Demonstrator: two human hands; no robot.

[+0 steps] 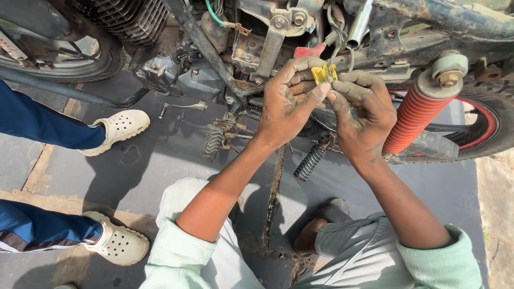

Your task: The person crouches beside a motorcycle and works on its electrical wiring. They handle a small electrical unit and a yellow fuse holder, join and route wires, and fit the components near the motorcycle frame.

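1. Right now my left hand and right hand pinch a small yellow plug between closed fingers.
2. It sits just below the motorcycle frame, beside grey wires.
3. An orange spring stands near my right hand.

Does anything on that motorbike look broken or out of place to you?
Yes. The motorbike frame is stripped bare and rusty, with loose wires hanging near the yellow connector pinched by the left hand and right hand. The concrete floor shows a long crack below the hands.
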